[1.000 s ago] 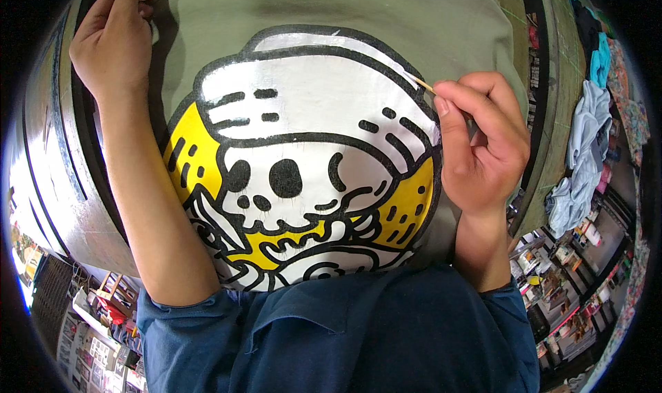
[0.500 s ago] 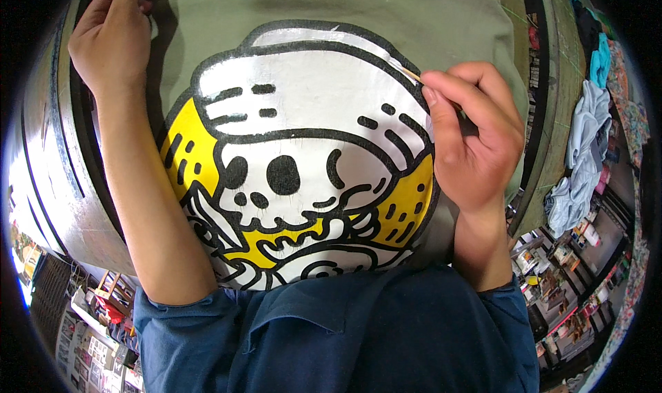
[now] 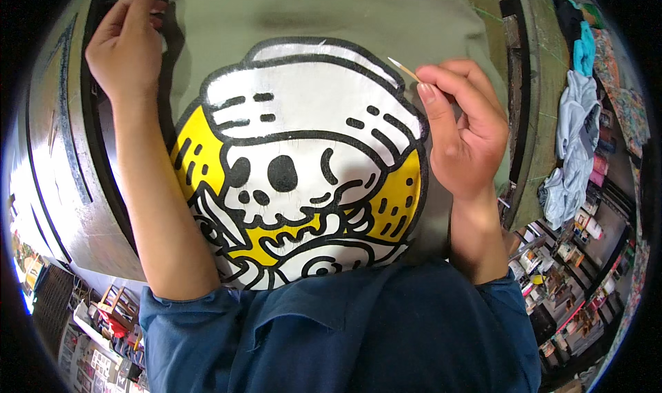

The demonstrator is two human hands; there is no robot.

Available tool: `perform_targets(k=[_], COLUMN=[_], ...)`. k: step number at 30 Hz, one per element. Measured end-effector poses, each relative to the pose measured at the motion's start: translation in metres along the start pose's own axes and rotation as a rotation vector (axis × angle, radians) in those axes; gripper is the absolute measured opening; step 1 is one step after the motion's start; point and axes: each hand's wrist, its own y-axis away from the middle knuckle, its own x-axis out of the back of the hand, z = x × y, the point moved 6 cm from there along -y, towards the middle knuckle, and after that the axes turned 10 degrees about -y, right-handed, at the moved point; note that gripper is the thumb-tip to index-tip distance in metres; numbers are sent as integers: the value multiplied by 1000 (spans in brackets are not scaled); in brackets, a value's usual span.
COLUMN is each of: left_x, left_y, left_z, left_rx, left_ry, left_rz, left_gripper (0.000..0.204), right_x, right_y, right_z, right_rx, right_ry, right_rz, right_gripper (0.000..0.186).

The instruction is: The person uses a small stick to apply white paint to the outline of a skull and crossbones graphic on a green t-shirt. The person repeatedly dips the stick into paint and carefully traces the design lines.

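An olive-green cloth (image 3: 331, 10) lies spread in front of me, bearing a large glossy print (image 3: 289, 100) of a skull in a white hat, with thick black outlines and yellow sides. Between thumb and forefinger, my right hand (image 3: 469, 131) pinches a thin wooden cotton swab (image 3: 407, 72). Its pointed white tip is just beyond the hat's upper right outline, over the green cloth; whether it touches is unclear. My left hand (image 3: 129, 55) is at the cloth's far left edge, fingers closed. A small thin tip pokes up from them, but what they hold is mostly cut off.
A shiny metal surface (image 3: 103, 207) runs along the left. Beyond the board edge (image 3: 534, 117) on the right hang pale blue cloths (image 3: 576, 138) and a turquoise one (image 3: 585, 51). Bottles and jars (image 3: 552, 262) crowd shelves at the lower right; a wooden chair (image 3: 117, 307) stands lower left.
The print sits lower in view. The swab tip has come off the hat's edge to over the green cloth, showing more of the swab. My left hand appears slightly further right and lower.
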Motion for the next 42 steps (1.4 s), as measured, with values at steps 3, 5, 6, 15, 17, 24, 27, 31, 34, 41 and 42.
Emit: perform_targets(k=[3, 5, 6, 15, 17, 24, 27, 31, 34, 41, 42], left_x=[-2, -6, -7, -9, -10, -11, -10, -16, -18, -16, -16], left_y=[2, -1, -2, -8, -5, -14, -21, -9, -13, -17, -17], left_z=[1, -1, -1, -5, -7, -12, -27, -5, -6, -9, -9], left_rx=[59, 25, 49, 28, 34, -28, 16, 25, 21, -33, -40], left_ry=[148, 177, 181, 206, 198, 161, 174, 293, 280, 218, 230], left_rz=[-22, -23, -39, -47, -49, -51, -44, -72, -53, -16, -21], left_gripper=[16, 15, 16, 20, 21, 20, 20, 19, 19, 22, 23], right_x=[3, 5, 7, 45, 56, 45, 25, -6, -15, -46, -50], right_y=[1, 1, 1, 12, 14, 59, 79, 81, 73, 58, 56], right_z=[-2, -3, -3, 5, -6, -28, -27, -44, -57, -70, -69], right_rx=[-1, 19, 28, -219, -211, -357, -370, -396, -316, -13, 27], right_ry=[-71, -55, -48, -362, -462, -467, -486, -352, -218, 24, 57], right_rz=[17, 37, 48, 236, 261, 258, 194, 66, 45, -56, -73], right_gripper=[8, 8, 8, 22, 24, 27, 23, 16, 12, 11, 11])
